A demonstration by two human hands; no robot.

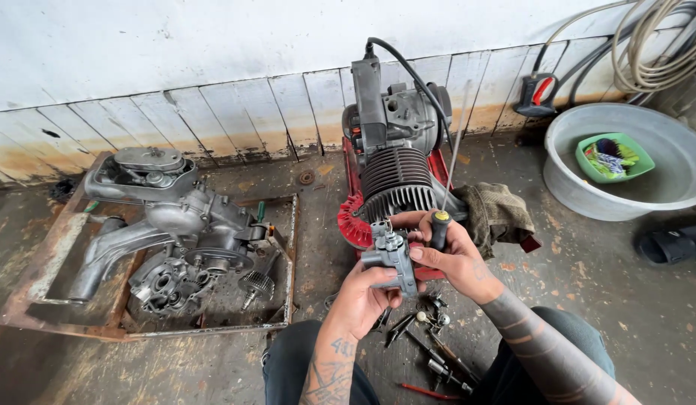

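The left hand (363, 289) is wrapped around a small grey carburetor (391, 253), holding it up just in front of the finned engine cylinder (396, 184) at 12 o'clock. The right hand (456, 255) grips a black-handled screwdriver (440, 227), its shaft rising towards 12. Loose tools (430, 345) lie on the floor at 6 o'clock. An engine case (183, 240) sits in a rusty tray (33, 285) at 9 o'clock, a grey basin (663, 195) at 2.
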